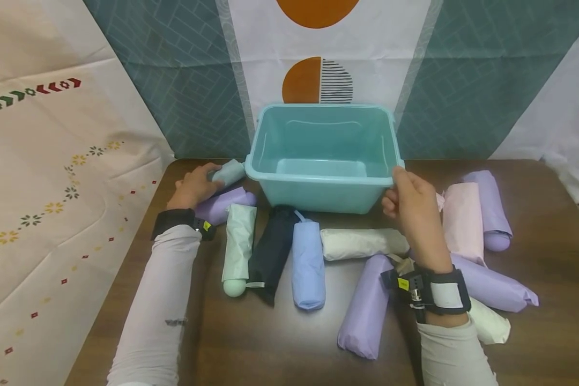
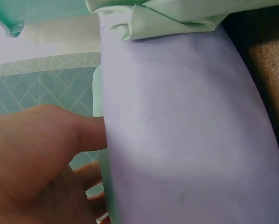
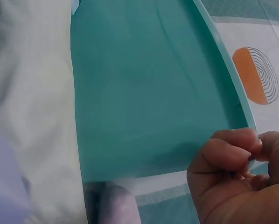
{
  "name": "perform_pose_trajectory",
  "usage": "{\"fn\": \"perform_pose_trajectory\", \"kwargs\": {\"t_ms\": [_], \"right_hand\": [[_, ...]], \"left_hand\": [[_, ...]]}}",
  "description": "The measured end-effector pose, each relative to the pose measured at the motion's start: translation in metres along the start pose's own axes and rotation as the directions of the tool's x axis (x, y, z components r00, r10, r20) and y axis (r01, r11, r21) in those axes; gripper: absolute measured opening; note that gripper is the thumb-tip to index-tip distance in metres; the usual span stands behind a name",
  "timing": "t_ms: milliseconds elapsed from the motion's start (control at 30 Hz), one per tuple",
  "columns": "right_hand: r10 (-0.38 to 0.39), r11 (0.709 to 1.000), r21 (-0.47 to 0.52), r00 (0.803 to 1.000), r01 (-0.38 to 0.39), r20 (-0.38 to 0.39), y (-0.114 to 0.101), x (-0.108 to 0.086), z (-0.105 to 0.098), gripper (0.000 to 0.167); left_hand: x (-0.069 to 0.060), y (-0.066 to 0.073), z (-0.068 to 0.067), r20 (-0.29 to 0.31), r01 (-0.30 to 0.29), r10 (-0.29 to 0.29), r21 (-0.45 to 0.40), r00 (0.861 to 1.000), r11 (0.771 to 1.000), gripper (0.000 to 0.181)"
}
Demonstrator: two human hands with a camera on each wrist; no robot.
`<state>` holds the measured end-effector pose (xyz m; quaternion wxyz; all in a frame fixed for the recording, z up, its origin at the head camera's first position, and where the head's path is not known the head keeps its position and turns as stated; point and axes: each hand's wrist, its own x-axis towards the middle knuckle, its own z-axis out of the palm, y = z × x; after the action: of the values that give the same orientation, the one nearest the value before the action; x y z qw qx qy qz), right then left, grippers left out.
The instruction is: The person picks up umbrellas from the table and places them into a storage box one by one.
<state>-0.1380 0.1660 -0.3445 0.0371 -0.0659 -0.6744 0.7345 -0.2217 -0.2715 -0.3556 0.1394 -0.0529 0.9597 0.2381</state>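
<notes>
Pale umbrella (image 1: 231, 171) gripped by the left hand (image 1: 196, 187), bin (image 1: 313, 195) pinched by the right hand (image 1: 412, 203), the two hands well apart.
The umbrella lies on the table (image 1: 270, 348), left of the bin, held at its left end; the bin is pinched at its near right rim corner. The umbrella is judged light and hardy, its soft, slightly slippery cloth over a stiff core, best grasped round the middle. Sideways movement is limited by the bin's rim and the purple umbrella (image 1: 227, 205) in front; open room is offered above.
</notes>
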Motion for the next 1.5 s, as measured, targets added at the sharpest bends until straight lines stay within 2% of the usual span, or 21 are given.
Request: {"fn": "perform_pose_trajectory", "kwargs": {"t_ms": [267, 467, 733, 900, 1167, 1300, 1500], "right_hand": [[-0.002, 0.999, 0.050, 1.000, 0.001, 0.021, -0.002, 0.001, 0.000, 0.043], [0.039, 0.996, 0.083, 0.998, -0.043, 0.040, -0.002, 0.003, 0.000, 0.043], [0.020, 0.985, 0.172, 0.998, -0.028, 0.052, 0.000, 0.004, 0.000, 0.043], [0.032, 0.983, 0.180, 0.996, -0.045, 0.078, 0.002, 0.002, 0.000, 0.042], [0.003, 0.987, 0.162, 0.996, -0.018, 0.092, 0.002, 0.002, 0.004, 0.043], [-0.003, 0.986, 0.166, 0.996, -0.012, 0.084, 0.002, 0.001, 0.005, 0.043], [0.003, 0.988, 0.155, 0.997, -0.014, 0.071, 0.003, -0.001, 0.003, 0.044]], "left_hand": [[0.001, 0.003, -0.001, -0.003, 0.008, -0.008, -0.006, 1.000, 1.000, 0.058], [-0.001, 0.003, -0.001, 0.016, 0.036, -0.036, -0.009, 0.999, 0.999, 0.058], [-0.002, 0.000, -0.006, 0.034, 0.036, -0.035, -0.028, 0.999, 0.999, 0.060], [-0.002, -0.002, -0.006, 0.058, 0.050, -0.048, -0.033, 0.997, 0.998, 0.061], [0.002, -0.007, -0.003, 0.029, -0.023, 0.024, -0.022, 0.999, 0.999, 0.067], [0.003, -0.005, -0.004, 0.029, -0.033, 0.032, 0.004, 0.999, 0.999, 0.070], [0.012, 0.007, 0.007, 0.007, -0.015, 0.014, 0.119, 1.000, 0.993, 0.072]]}}
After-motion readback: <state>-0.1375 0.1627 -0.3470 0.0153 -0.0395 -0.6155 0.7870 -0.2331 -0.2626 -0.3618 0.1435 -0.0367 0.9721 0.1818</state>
